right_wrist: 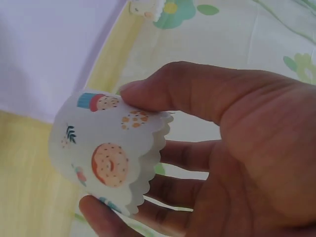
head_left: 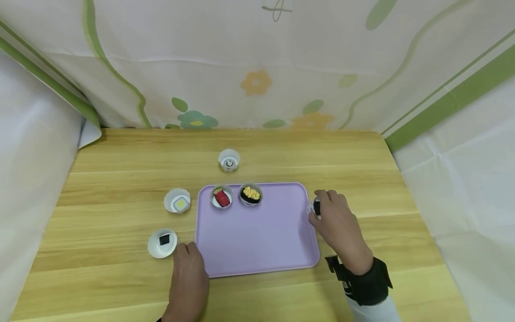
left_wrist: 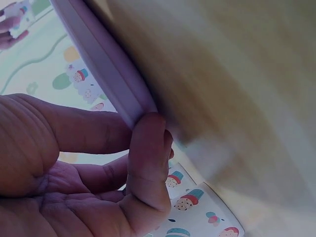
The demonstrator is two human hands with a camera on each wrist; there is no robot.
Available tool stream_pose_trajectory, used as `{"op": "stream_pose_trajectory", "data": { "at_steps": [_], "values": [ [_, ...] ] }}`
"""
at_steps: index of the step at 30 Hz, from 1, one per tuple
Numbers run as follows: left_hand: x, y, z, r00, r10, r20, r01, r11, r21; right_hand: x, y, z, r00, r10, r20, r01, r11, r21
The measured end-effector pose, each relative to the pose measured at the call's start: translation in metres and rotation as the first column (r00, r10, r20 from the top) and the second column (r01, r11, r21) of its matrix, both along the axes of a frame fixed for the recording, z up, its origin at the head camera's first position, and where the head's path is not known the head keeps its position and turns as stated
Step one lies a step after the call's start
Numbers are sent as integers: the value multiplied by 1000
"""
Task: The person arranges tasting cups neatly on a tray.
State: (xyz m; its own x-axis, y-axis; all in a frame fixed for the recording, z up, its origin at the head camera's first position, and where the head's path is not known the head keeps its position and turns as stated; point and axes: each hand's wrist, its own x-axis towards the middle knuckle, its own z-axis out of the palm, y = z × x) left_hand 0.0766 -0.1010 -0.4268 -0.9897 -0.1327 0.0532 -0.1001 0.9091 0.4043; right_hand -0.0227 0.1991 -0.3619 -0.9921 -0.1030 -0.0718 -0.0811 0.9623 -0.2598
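Observation:
My left hand (head_left: 187,279) pinches the rim of a lilac tray (head_left: 257,237) at its near left corner; the left wrist view shows thumb and forefinger on the tray edge (left_wrist: 106,59). At the tray's right edge, my right hand (head_left: 337,223) holds a white paper baking cup (right_wrist: 98,143) printed with cupcakes and a doughnut. In the head view a dark piece (head_left: 317,207) shows inside that cup, partly hidden by the fingers. On the tray's far left part stand a cup with a red-topped sushi piece (head_left: 221,197) and a cup with a yellow-topped sushi piece (head_left: 251,194).
Left of the tray stand a paper cup (head_left: 169,197) with a pale, yellow-centred piece and another cup (head_left: 154,247) with a black-wrapped piece, close to my left hand. Behind the tray is a third cup (head_left: 229,156). A patterned curtain (head_left: 225,89) borders the wooden table (head_left: 120,286).

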Motion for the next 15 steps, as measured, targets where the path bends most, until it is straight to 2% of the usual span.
{"op": "stream_pose_trajectory", "data": {
  "at_steps": [6,15],
  "values": [
    [0,1,0,1000,1,-3,-1,1000,-6,-11,-11,5,999,32,-29,-32,999,-4],
    [2,2,1,998,9,-60,-9,1000,-9,-27,-34,15,995,72,-68,-72,997,-3]
  ]
}}
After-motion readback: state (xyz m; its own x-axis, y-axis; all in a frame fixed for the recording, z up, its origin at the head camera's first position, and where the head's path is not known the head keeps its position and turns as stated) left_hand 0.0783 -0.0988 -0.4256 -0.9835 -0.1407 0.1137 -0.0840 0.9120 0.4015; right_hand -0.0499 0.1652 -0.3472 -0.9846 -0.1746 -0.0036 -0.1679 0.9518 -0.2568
